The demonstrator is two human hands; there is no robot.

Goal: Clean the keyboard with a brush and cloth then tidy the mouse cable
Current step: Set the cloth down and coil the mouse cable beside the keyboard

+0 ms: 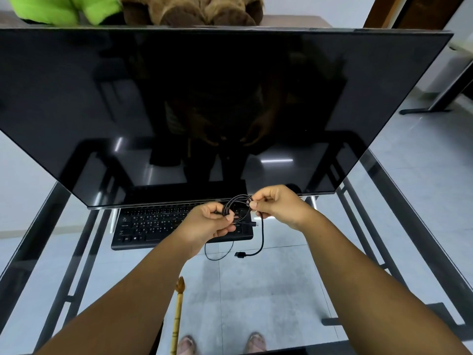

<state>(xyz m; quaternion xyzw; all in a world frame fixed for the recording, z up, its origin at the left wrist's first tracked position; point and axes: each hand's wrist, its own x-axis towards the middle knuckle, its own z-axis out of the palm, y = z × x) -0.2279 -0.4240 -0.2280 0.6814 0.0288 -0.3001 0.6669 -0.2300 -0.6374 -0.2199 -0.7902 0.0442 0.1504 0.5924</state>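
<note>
While both hands, left (207,224) and right (277,206), pinch the coiled black cable (236,208) above the keyboard (153,226), a brush (178,311) lies on the glass table (294,278).

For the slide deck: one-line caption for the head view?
Both hands coil a black cable above the keyboard.

Head view: looks forward-down from above, close over glass desk (294,278), facing monitor (204,98).

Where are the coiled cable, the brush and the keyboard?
coiled cable (236,207), head view, on the black loops.
brush (178,311), head view, on its handle.
keyboard (151,224), head view, on the keys.
</note>
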